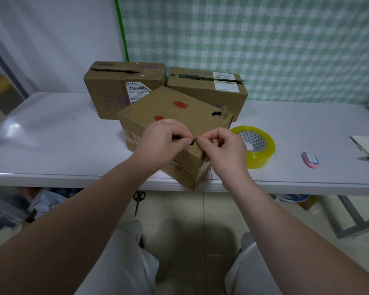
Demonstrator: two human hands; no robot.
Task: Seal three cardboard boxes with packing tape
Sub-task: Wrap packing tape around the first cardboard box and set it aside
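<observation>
Hands (pixel 192 143) pinching creased cardboard box (pixel 175 116)

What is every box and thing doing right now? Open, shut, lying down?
Front box: turned askew, corner past the table edge, torn hole on top.
Back left box: top seam gaping.
Back right box: top seam gaping.
Tape roll: lying flat on the table, untouched.
Scissors: blades shut, lying under the table.
Left hand: pinching the front box's top edge.
Right hand: pinching the same edge.
</observation>
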